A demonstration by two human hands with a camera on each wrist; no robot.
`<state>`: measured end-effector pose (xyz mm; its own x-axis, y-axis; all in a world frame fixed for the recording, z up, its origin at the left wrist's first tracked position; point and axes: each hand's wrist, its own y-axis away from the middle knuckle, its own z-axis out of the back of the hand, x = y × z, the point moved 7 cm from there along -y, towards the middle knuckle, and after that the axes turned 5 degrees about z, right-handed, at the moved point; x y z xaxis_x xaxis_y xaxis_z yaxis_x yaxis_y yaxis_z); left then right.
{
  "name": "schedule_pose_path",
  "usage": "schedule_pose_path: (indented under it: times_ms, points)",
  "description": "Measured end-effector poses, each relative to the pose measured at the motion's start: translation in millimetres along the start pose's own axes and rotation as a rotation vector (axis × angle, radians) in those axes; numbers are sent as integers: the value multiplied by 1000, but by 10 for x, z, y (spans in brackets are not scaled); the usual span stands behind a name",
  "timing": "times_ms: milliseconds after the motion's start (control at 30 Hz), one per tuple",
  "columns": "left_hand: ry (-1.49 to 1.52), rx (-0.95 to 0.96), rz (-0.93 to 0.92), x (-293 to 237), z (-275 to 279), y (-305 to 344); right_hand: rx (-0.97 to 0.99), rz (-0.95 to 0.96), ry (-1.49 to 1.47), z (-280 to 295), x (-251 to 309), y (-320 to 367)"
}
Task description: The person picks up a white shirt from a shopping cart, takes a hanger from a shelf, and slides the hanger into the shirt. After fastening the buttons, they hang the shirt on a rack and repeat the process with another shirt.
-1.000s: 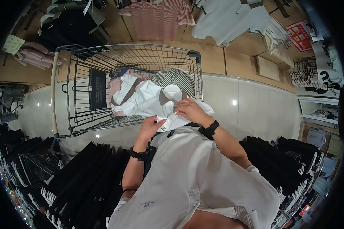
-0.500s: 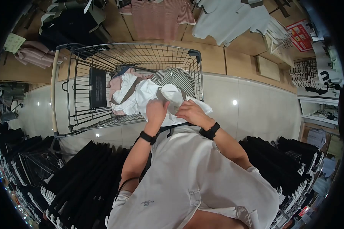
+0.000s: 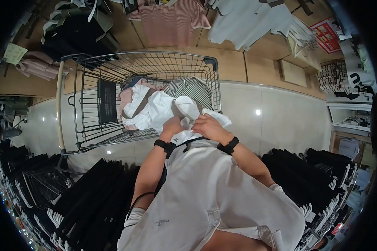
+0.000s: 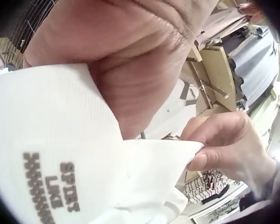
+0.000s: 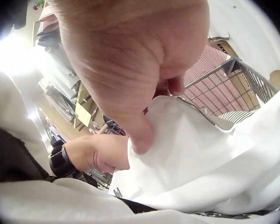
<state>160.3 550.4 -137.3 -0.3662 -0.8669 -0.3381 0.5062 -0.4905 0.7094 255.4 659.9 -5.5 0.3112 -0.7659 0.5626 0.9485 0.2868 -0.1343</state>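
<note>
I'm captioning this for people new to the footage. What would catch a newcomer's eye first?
Probably the white garment with brown trim, gripped by the left hand and right hand at the cart's near side. Beyond it, inside, lies a striped garment. Rows of black clothes flank the person on both sides.

At twelve o'clock, the left wrist view's edge cut off the left hand (image 4: pixel 116 51), its fingertips hidden at the white shirt (image 4: pixel 51 121). The print on the red sign (image 3: pixel 326 37), at the head view's two o'clock, was too small to read.
</note>
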Motion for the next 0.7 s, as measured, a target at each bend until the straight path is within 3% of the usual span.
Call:
schedule_pose_path:
  times_ms: [167, 233, 267, 300, 367, 700]
  points:
    - [290, -274, -161, 80, 227, -30, -74, -13, 29, 166, 44, -37]
    - [772, -388, -222, 98, 389, 133, -121, 3, 82, 246, 81, -60]
    - [729, -438, -212, 72, 456, 236, -122, 5, 81, 270, 91, -85]
    - [728, -438, -209, 12, 515, 343, -128, 23, 87, 286, 128, -100]
    - [1184, -320, -195, -33, 526, 435, -135, 42, 94, 307, 168, -131]
    - [1281, -226, -208, -193, 346, 579, -345, -33, 3, 449, 82, -151]
